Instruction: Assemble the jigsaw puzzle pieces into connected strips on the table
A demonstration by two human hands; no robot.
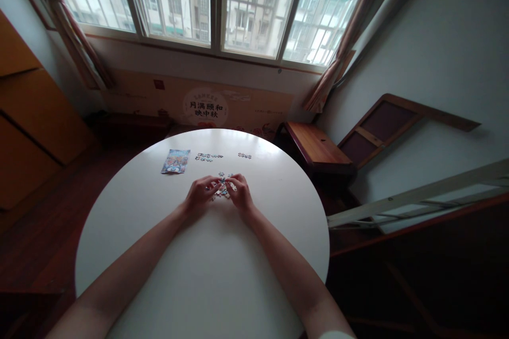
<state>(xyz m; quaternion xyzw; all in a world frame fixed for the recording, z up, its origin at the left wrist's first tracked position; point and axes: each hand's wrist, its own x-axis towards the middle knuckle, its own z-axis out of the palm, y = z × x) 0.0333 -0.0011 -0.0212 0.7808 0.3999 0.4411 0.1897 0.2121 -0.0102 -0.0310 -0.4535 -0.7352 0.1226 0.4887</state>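
Observation:
Both my hands meet over a small pile of jigsaw puzzle pieces [222, 191] on the white round table [191, 286]. My left hand [201, 192] comes in from the left, its fingers pinched by a small puzzle piece [222, 180]. From the other side my right hand [239, 192] closes its fingertips on that same spot. Beyond the hands lie several linked or lined-up pieces [209, 157] and a shorter row of pieces [245, 155] to the right. A colourful printed packet or card [176, 161] with a blue-and-white picture rests at the far left.
A wooden bench or stool [318, 143] stands beyond the table at the right, near a wooden frame [382, 122] against the wall. Barred windows [178, 0] and a printed cardboard panel [139, 92] are at the back. An orange-brown cabinet [32, 122] is at the left.

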